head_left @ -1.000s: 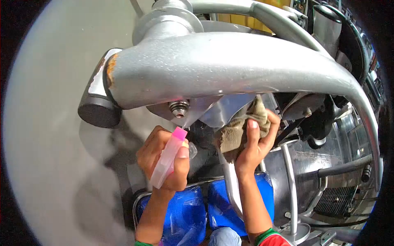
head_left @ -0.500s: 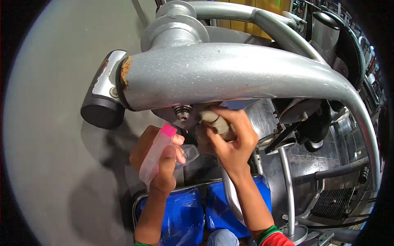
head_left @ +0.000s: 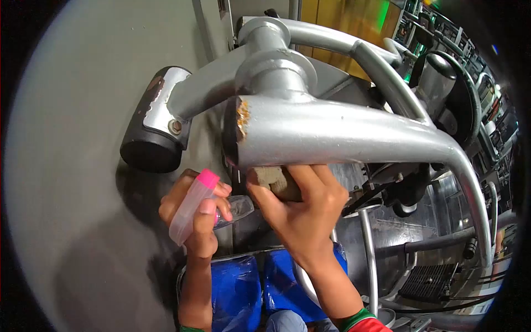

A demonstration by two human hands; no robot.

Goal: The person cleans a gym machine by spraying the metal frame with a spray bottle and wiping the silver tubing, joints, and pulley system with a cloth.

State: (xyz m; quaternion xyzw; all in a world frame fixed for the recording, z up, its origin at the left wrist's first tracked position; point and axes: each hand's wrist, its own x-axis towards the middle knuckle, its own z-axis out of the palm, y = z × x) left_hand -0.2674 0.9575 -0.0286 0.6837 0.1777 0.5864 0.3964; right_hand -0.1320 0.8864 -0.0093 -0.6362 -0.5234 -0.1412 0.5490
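My left hand (head_left: 202,216) is wrapped round a clear plastic spray bottle (head_left: 191,216) with a pink tip, held left of centre below the silver tube. In my right hand (head_left: 310,213) is a folded grey-beige cloth (head_left: 276,181), pressed up at the underside of the thick silver tube (head_left: 332,130). That tube has a rusty, chipped patch at its left end. Its underside, where the cloth meets it, is hidden from above.
A black-and-silver padded roller end (head_left: 157,122) sticks out to the left. Blue plastic-wrapped pads (head_left: 235,293) lie below, near my legs. More silver frame bars (head_left: 369,260) and gym machines stand to the right. A grey floor (head_left: 83,166) spreads at left.
The view has shifted, so the tube's end appears further right. My right hand has brought the cloth up against the tube's underside. My left hand still holds the spray bottle.
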